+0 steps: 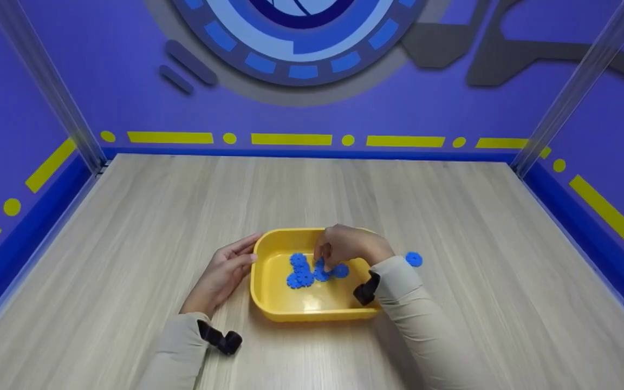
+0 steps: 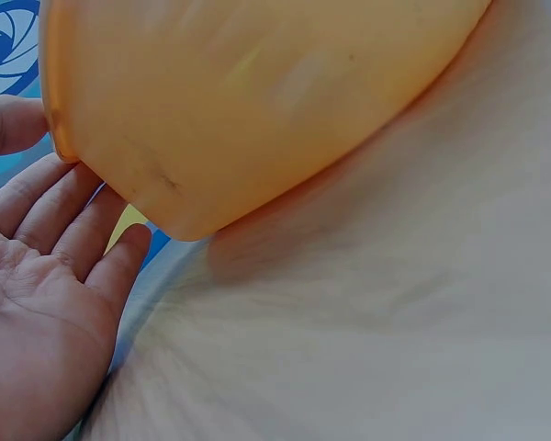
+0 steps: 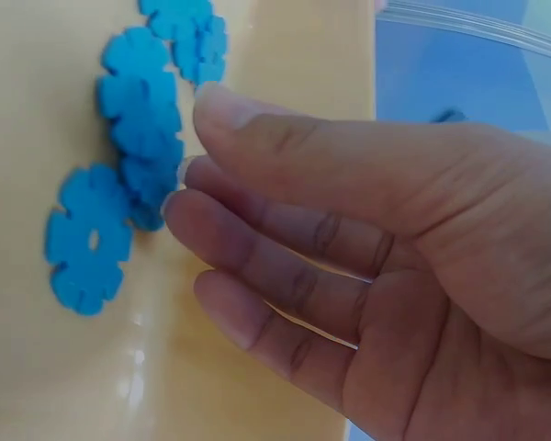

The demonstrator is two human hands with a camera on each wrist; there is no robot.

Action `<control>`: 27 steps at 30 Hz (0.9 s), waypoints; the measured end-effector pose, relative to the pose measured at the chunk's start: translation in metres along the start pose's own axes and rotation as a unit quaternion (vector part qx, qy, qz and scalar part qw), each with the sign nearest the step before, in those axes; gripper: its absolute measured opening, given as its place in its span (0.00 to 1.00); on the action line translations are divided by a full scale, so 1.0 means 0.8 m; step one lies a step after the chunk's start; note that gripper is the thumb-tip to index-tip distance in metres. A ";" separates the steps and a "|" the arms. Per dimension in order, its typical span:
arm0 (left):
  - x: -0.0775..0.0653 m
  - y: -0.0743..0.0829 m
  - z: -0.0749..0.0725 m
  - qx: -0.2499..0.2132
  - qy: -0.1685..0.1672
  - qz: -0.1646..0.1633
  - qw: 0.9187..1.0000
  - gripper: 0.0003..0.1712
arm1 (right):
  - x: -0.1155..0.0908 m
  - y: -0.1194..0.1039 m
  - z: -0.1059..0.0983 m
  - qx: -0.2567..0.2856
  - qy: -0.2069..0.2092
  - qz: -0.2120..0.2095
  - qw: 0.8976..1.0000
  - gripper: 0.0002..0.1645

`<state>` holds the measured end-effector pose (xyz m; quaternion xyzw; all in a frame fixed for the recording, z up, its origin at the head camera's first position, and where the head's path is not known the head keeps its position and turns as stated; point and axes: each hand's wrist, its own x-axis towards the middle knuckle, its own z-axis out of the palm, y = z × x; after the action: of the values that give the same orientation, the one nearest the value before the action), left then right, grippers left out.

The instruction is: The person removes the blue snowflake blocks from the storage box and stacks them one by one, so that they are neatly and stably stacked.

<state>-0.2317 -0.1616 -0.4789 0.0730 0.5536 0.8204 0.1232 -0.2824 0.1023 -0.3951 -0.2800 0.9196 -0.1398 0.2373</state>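
A yellow plastic tray stands on the table, holding several blue notched snowflake discs. The left hand grips the tray's left rim, thumb at the top edge and fingers against the outer side; in the left wrist view the tray's outer wall fills the top. Over the tray's inside, the right hand reaches down among the discs. Its thumb and fingers are apart and loosely bent in the right wrist view, fingertips right beside an overlapping row of discs. One flat disc lies near them.
One blue disc lies on the wooden table just right of the tray, near the right sleeve. Purple panels with yellow markings enclose the table at the back and sides. Each wrist wears a small black camera.
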 end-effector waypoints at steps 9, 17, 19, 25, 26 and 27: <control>0.000 0.000 0.000 -0.003 -0.003 0.001 1.000 0.36 | 0.007 -0.006 0.013 -0.028 0.001 0.016 0.999 0.14; 0.000 0.001 -0.002 0.005 -0.012 0.009 1.000 0.37 | 0.006 -0.008 0.016 -0.004 0.009 0.012 1.000 0.12; 0.000 0.001 -0.002 0.001 -0.009 0.008 1.000 0.37 | 0.006 -0.008 0.016 -0.001 0.006 0.009 1.000 0.11; 0.001 0.000 -0.003 0.004 -0.010 0.005 1.000 0.37 | 0.004 -0.007 0.014 -0.012 -0.003 -0.003 1.000 0.10; 0.001 -0.001 -0.003 0.005 -0.011 0.006 1.000 0.37 | 0.003 -0.007 0.014 -0.013 -0.005 -0.005 1.000 0.10; 0.001 -0.001 -0.003 0.003 -0.008 0.007 1.000 0.37 | 0.003 -0.007 0.014 -0.013 -0.006 -0.006 1.000 0.09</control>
<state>-0.2329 -0.1633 -0.4808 0.0840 0.5546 0.8188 0.1219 -0.2762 0.0951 -0.4034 -0.2893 0.9183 -0.1279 0.2382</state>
